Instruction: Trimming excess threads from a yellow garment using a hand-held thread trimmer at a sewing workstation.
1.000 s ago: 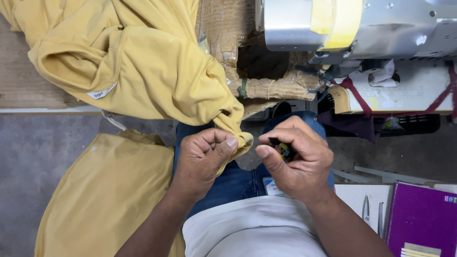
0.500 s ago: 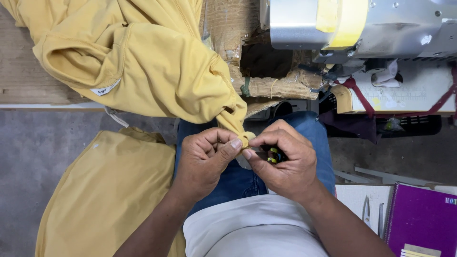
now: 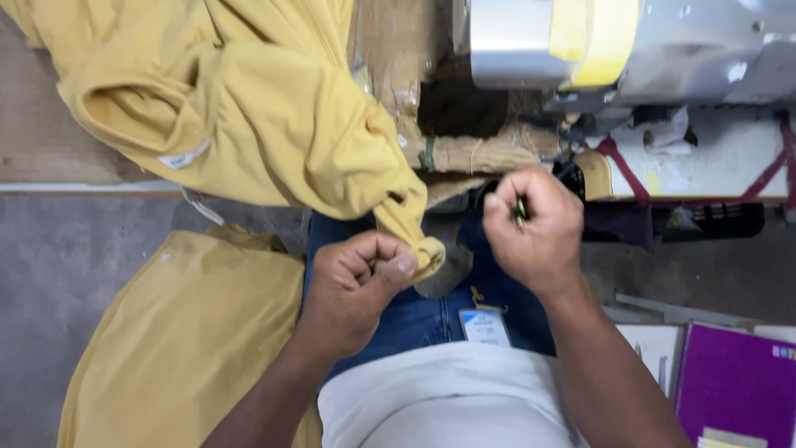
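Trimming step: left hand [image 3: 365, 278] pinches yellow garment's cuff [image 3: 424, 253], right hand [image 3: 531, 228] fisted around small dark tool [image 3: 521, 210]; next likely needs tool back at cuff.

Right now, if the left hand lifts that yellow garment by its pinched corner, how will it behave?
Probably floppy: the yellow garment already sags in soft folds off the table edge. Likely light, since the left hand holds its corner with a fingertip pinch. It would likely drag and trail rather than slide cleanly.

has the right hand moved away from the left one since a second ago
Yes. The right hand has lifted up and away from the left hand, toward the grey sewing machine.
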